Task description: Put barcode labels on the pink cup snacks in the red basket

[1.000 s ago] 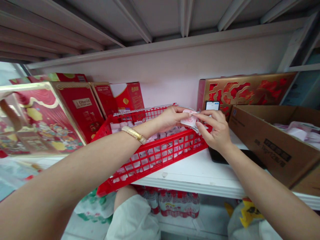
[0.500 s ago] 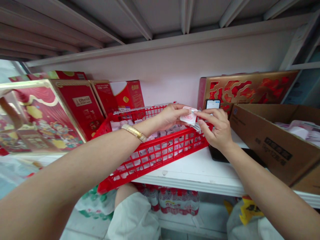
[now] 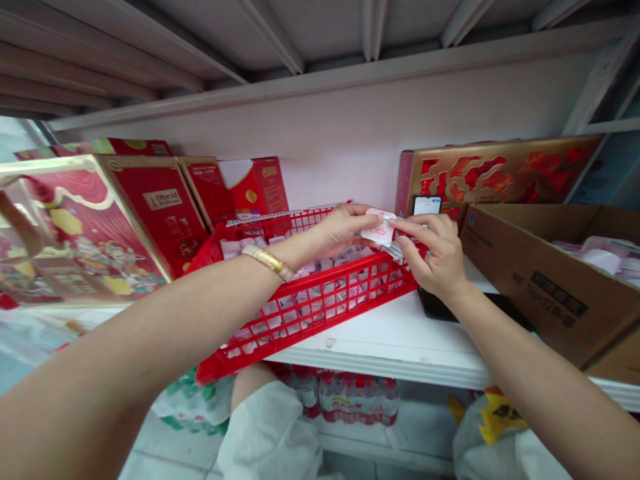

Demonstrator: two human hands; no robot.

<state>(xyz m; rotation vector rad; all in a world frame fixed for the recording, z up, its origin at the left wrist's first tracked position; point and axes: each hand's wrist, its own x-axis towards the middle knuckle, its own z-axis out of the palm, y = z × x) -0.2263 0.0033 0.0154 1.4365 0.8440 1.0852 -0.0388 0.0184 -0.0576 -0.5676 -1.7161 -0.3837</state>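
My left hand (image 3: 345, 232) is closed on a small white packet (image 3: 379, 230) with pink print, holding it above the near right part of a red plastic basket (image 3: 320, 310). The index fingertip of my right hand (image 3: 434, 250) presses the packet's right edge, where a small pale sticker shows. Just below the packet, a strip of printed labels (image 3: 394, 251) lies against my right thumb and fingers; the exact grip is partly hidden. Many similar pink-white packets (image 3: 307, 303) fill the basket. Another patterned strip (image 3: 290, 215) runs along its back rim.
A phone (image 3: 427, 205) stands upright behind my right hand. To the right is an open cardboard box (image 3: 530, 287) with packets inside, and behind it a gold-red box (image 3: 500, 173). Red gift boxes (image 3: 160, 207) stand left. Bottled drinks (image 3: 357, 400) sit under the white shelf (image 3: 370, 347).
Both hands stay nearly in place on the packet. The packet's face has tilted slightly, and the whole view has shifted a little.
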